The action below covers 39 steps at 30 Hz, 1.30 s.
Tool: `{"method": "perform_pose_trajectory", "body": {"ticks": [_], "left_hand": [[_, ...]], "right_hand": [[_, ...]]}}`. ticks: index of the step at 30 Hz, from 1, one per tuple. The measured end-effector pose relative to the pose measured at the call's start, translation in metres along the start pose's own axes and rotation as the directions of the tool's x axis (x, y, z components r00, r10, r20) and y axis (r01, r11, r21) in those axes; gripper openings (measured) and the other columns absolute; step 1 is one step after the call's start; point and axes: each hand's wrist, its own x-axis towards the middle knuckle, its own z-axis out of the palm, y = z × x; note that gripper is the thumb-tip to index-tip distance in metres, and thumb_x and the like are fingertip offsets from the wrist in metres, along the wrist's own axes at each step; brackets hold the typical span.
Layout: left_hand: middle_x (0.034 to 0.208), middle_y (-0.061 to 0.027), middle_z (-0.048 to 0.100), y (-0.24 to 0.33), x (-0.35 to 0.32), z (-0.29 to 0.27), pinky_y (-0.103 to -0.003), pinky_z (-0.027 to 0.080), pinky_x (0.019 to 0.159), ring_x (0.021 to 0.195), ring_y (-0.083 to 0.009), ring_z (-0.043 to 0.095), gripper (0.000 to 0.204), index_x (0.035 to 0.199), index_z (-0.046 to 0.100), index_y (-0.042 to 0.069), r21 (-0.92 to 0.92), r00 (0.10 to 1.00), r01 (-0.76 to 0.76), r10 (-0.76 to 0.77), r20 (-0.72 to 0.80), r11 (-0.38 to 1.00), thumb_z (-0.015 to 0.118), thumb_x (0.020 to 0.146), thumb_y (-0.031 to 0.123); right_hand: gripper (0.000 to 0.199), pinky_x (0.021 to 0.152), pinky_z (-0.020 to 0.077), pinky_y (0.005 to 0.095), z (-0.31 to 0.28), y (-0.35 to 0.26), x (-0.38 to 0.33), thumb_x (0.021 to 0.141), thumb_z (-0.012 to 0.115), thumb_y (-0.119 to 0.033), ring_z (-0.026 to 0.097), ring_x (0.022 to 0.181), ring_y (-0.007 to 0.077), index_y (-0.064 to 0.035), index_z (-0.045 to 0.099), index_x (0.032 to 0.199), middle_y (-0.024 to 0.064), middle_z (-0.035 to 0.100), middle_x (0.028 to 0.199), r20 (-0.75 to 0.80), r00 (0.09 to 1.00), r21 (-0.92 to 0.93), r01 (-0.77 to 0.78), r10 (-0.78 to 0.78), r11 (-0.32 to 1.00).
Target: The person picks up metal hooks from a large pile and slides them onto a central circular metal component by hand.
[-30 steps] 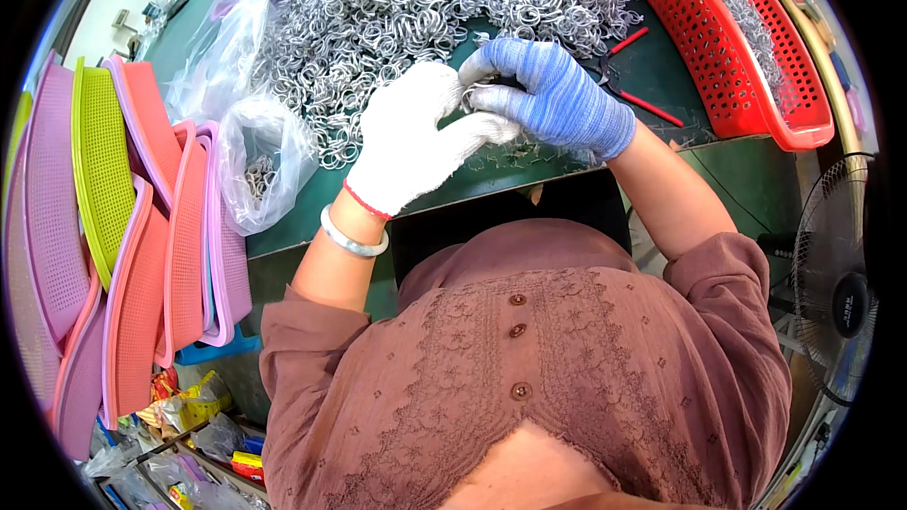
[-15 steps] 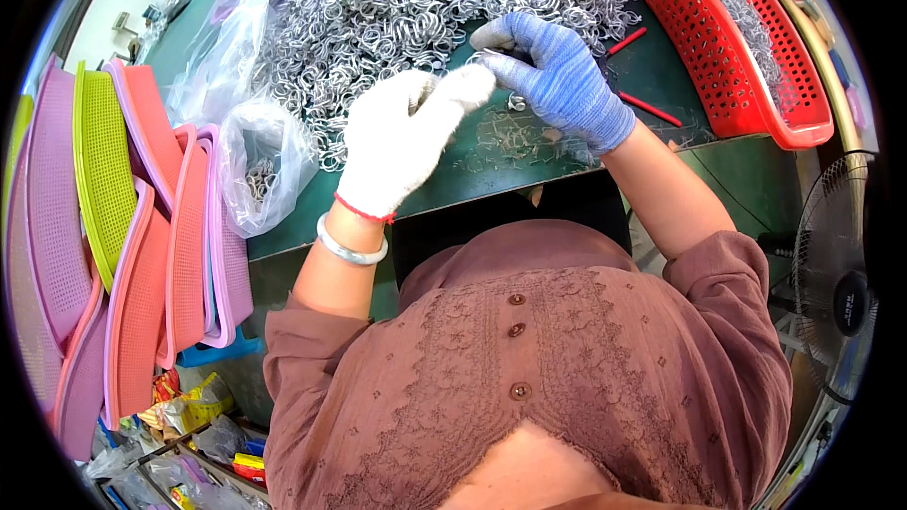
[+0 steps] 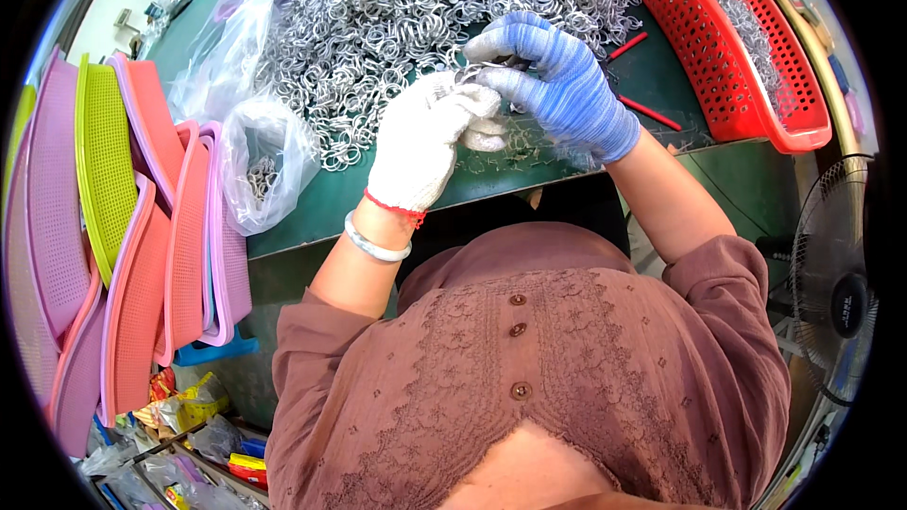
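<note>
While both gloved hands are held close together above the green tabletop [image 3: 307,212], a small grey metal piece [image 3: 470,74] is caught between them, just in front of the heap of metal rings [image 3: 406,9]. By the thumb and forefinger of the right hand [image 3: 572,90], in a blue glove, the piece appears to be pinched; the fingers of the left hand [image 3: 416,146], in a white glove, are curled in beside it, and whether it is gripped by them as well cannot be made out. Its full outline is hidden by the gloves.

Judged by its look, the piece should be light, stiff and hardly fragile, with a smooth surface that may be slippery under knitted fabric. It is best taken by the fingertips across opposite sides, clear of any sharp end on which the knit could be snagged. In the heap, neighbours may be dragged along if a ring is pulled from the middle; those at the edge should be freed more easily.

Beside the right hand, a red-handled tool [image 3: 650,114] is partly covered; farther right, a red basket [image 3: 803,139] is placed.
</note>
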Motion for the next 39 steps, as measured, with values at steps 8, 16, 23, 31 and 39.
{"method": "perform_pose_trajectory", "body": {"ticks": [8,16,23,31,39], "left_hand": [[0.073,-0.0134,0.063,0.002,-0.003,-0.005,-0.028,0.051,0.055,0.059,-0.0188,0.060,0.019,0.094,0.060,-0.006,0.110,0.990,0.137,-0.141,0.029,0.984,0.060,0.087,0.012],[0.076,-0.0062,0.069,-0.005,0.000,-0.007,-0.024,0.051,0.062,0.070,-0.0098,0.065,0.022,0.095,0.065,-0.002,0.940,0.891,-0.257,0.433,0.140,0.226,0.069,0.084,0.017],[0.076,-0.0087,0.065,-0.020,0.007,-0.018,-0.030,0.048,0.058,0.058,-0.0190,0.060,0.044,0.098,0.063,0.004,0.840,0.884,-0.204,0.464,-0.064,0.503,0.077,0.073,0.038],[0.113,-0.0154,0.062,0.018,0.003,-0.003,-0.032,0.045,0.095,0.105,-0.0270,0.060,0.071,0.126,0.054,0.002,0.730,0.943,-0.333,0.219,0.251,0.597,0.080,0.068,0.032],[0.067,-0.0118,0.059,0.033,0.002,-0.005,-0.037,0.048,0.060,0.063,-0.0297,0.061,0.045,0.077,0.064,0.006,0.944,0.946,-0.314,0.110,0.303,0.104,0.075,0.068,0.049]], "right_hand": [[0.016,0.073,0.0510,0.0313,0.003,0.004,0.004,0.084,0.065,-0.014,0.064,0.080,0.0211,-0.0039,0.065,0.096,0.0110,0.064,0.085,0.110,0.993,0.001,-0.054,0.053,0.999],[0.016,0.079,0.0488,0.0279,-0.002,0.006,0.003,0.088,0.059,-0.007,0.058,0.085,0.0110,0.0011,0.060,0.101,0.0057,0.063,0.089,0.201,0.918,0.117,-0.368,0.341,0.922],[0.015,0.073,0.0512,0.0359,0.005,0.014,-0.001,0.085,0.062,-0.011,0.064,0.080,0.0318,-0.0027,0.060,0.098,0.0158,0.064,0.086,0.097,0.995,-0.100,0.001,0.009,0.995],[0.019,0.075,0.0495,0.0401,-0.002,0.004,0.003,0.082,0.066,-0.016,0.061,0.083,0.0343,-0.0034,0.063,0.096,0.0149,0.063,0.087,0.204,0.951,-0.203,0.274,-0.233,0.940],[0.018,0.073,0.0515,0.0359,0.002,0.003,-0.007,0.077,0.069,0.000,0.062,0.081,0.0298,-0.0031,0.063,0.094,0.0115,0.064,0.089,0.238,0.946,-0.093,0.246,-0.219,0.965]]}}
